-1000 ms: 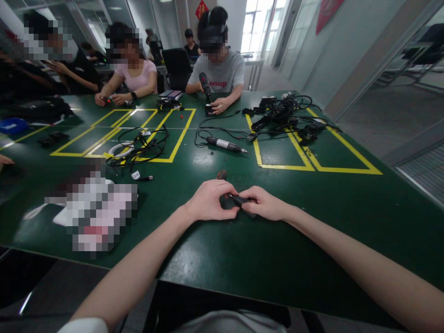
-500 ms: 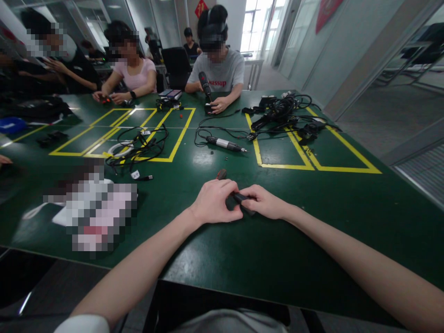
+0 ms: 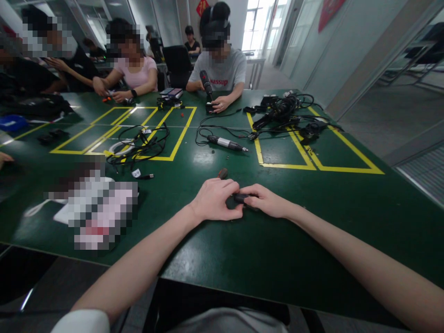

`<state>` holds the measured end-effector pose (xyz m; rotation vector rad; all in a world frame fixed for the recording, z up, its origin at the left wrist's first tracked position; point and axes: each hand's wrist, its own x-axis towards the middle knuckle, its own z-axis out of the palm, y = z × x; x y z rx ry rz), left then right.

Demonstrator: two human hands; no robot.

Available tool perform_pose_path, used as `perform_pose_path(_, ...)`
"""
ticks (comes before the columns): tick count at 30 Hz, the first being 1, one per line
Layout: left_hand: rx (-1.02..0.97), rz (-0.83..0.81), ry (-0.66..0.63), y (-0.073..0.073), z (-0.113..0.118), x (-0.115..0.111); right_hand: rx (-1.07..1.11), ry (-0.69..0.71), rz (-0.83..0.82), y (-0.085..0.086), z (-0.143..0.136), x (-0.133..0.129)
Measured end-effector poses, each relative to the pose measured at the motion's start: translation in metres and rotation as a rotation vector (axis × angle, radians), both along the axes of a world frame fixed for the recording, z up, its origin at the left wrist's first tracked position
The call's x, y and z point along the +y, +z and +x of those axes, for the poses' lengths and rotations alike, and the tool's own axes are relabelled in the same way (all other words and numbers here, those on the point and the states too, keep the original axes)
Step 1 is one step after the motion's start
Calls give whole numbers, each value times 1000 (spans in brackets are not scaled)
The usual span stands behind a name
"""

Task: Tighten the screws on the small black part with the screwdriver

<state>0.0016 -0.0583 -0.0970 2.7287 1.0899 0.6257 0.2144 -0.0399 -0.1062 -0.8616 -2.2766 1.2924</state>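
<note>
Close together over the green table (image 3: 215, 249), both my hands meet at a small black object (image 3: 240, 198). My right hand (image 3: 267, 200) pinches it between thumb and fingers. My left hand (image 3: 218, 200) curves around its left side, with thumb and fingertips near the object; the palm side is hidden. Just beyond my left hand lies a tool with a dark and orange handle (image 3: 223, 173), partly covered by the hand. Farther off rests a black and silver electric screwdriver (image 3: 227, 143) with its cable, tip pointing right.
Tangled black cables (image 3: 284, 113) lie at the back right, and more cables (image 3: 142, 143) at the left inside yellow tape. A blurred white and pink item (image 3: 107, 212) sits at the near left. Across the table a person (image 3: 220, 69) holds a power driver.
The black object between my hands has turned from slanting to nearly level. My hands have stayed almost in place, and the view has shifted slightly.
</note>
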Motion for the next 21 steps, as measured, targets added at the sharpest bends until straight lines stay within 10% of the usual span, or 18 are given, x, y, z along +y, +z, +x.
perform_pose_path(10,68,-104,79,0,6,-1,84,-112,-19,-5,-6,-6)
perform_pose_path(16,-96,-254,-41,1,-10,6,103,-139,-122,-1,-4,-7)
perform_pose_path(21,-408,-242,150,-3,-20,18,182,-258,-197,-3,-3,-4)
